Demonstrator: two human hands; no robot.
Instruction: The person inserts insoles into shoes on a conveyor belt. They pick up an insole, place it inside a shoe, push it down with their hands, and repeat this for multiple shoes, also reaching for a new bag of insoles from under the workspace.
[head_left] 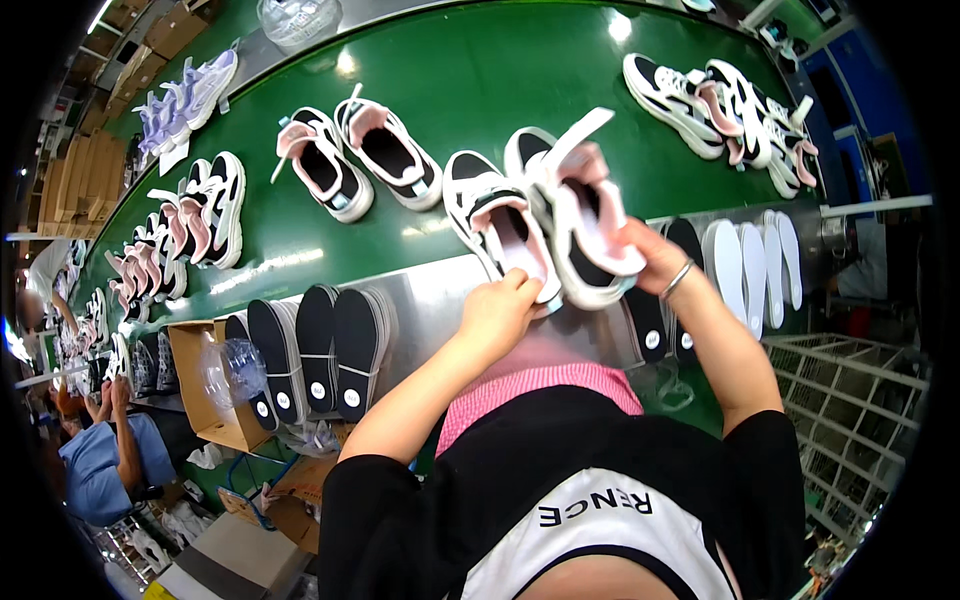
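My left hand (497, 312) is closed on the heel of a white and black sneaker (480, 190) with a pink lining. Beside it, touching, is a matching sneaker (590, 262), its tongue raised and slightly blurred. The heel collar of this second shoe is gripped by my right hand (655, 258), which wears a bracelet on the wrist. Both toes point away from me, over the near edge of the green work surface (480, 90). Just beyond, to the left, another pair of the same sneakers (390, 150) stands with open collars.
Stacked insoles lie along the metal ledge: black ones (360, 350) left, white ones (750, 270) right. More sneakers stand at the far right (690, 105) and left (215, 210), with lilac shoes (190, 95) behind. A cardboard box (195, 370) holds clear plastic. A person in blue (110, 470) works at left.
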